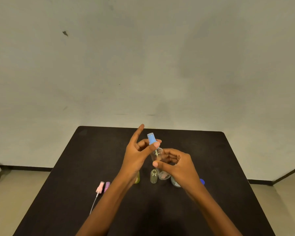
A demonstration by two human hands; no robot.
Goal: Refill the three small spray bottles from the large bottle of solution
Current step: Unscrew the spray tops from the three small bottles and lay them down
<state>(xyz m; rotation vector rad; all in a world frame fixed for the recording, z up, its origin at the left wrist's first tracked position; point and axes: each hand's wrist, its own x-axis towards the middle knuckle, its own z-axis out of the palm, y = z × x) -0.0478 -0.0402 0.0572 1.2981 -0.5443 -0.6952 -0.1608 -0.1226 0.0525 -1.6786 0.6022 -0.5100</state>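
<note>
1. Spray bottle (157, 155), small and clear, is held up above the middle of the black table (75, 176), tilted a little with its top leaning left.
2. Right hand (175, 165) is wrapped around the bottle's body, thumb across the front and fingers curled behind.
3. Left hand (139, 153) pinches the blue spray cap (151, 138) between thumb and fingers at the bottle's neck; its index finger sticks straight up, clear of the cap.
4. A thin dip tube (156, 152) shows through the clear shoulder below the cap (whether the cap is fully seated or partly lifted, I cannot tell).
5. Just below the hands, an uncapped small clear bottle (153, 176) stands upright on the table.
6. To its left, another small bottle with a yellowish tint (137, 178) stands mostly hidden behind the left wrist.
7. To the right, the base of a larger clear bottle (174, 183) peeks out under the right hand, and a dark blue cap (202, 181) lies just beyond the right wrist.
8. Well to the left, beside the left forearm, a pink spray cap (100, 187) lies on the table with its long tube trailing toward the near edge, and a purple spray cap (107, 186) lies touching or just beside it.
</note>
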